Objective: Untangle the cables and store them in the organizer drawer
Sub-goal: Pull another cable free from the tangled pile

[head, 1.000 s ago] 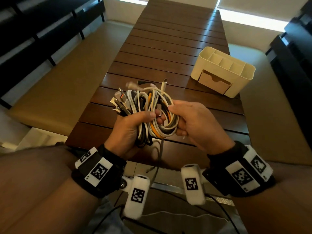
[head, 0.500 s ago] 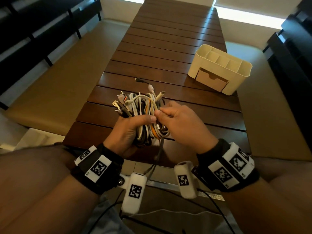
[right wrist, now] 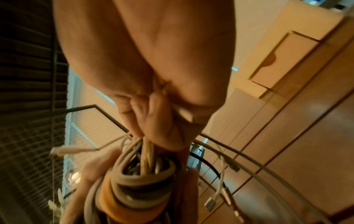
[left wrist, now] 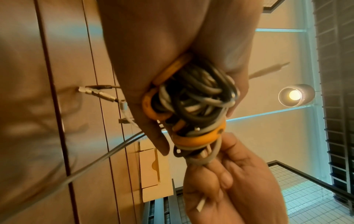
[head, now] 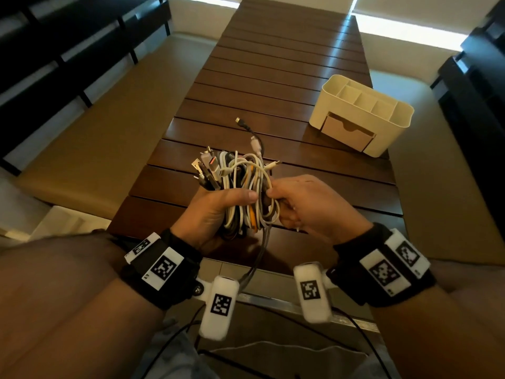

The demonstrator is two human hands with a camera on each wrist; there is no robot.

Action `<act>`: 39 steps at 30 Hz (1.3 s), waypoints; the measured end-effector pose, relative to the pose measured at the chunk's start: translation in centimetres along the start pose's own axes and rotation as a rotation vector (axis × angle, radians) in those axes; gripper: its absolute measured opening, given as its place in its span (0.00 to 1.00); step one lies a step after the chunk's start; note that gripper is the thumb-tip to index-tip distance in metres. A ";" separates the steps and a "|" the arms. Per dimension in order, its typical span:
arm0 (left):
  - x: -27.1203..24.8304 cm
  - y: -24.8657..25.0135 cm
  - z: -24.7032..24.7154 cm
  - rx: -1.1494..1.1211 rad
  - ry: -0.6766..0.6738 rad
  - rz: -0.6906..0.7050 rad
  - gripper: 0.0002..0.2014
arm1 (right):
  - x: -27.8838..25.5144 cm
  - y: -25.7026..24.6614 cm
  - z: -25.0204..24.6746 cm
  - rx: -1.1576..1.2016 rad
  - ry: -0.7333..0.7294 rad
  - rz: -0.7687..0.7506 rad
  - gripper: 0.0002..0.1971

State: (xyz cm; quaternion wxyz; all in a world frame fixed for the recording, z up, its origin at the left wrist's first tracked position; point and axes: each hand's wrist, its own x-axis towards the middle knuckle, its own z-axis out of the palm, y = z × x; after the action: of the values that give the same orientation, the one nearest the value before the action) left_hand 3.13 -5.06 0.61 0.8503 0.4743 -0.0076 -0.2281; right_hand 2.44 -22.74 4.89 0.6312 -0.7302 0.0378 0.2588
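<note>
From the head view, I am gripping the cable bundle (head: 243, 192) in my left hand (head: 210, 214) above the tabletop (head: 273, 77), my right hand (head: 308, 206) pinching 1 pale loop; the organizer drawer (head: 345, 131) is sitting closed. The left wrist view is showing the orange cable (left wrist: 193, 140) wedged tight. The right wrist view is showing my fingers (right wrist: 145, 119) curled on strands; pulling hard could cinch the knot.

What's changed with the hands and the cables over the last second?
The right hand has closed in from the bundle's right side and now pinches white strands at the top of the cable bundle, beside the left thumb. A black lead now sticks out toward the far end of the table. The left hand still grips the bundle; the organizer stays put, drawer shut.
</note>
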 end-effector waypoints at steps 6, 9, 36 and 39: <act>-0.2 -0.4 0.2 -0.017 -0.061 0.003 0.29 | 0.2 0.6 -1.3 0.038 -0.120 -0.043 0.11; -0.3 -1.1 0.4 -0.029 -0.065 0.019 0.28 | 0.1 0.7 -1.4 -0.088 -0.037 -0.034 0.10; 0.0 1.0 0.7 0.317 -0.014 0.077 0.18 | -0.9 -2.3 -1.5 -0.730 0.268 -0.491 0.34; -0.5 1.2 0.1 0.210 -0.058 0.027 0.19 | -0.1 -1.8 -2.4 -0.681 0.210 -0.441 0.42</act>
State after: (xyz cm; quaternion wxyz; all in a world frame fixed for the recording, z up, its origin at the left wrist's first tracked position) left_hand 3.14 -4.39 1.76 0.7984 0.5538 -0.0627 -0.2280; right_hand 3.85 -24.70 6.73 0.3868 -0.9102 -0.1429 0.0393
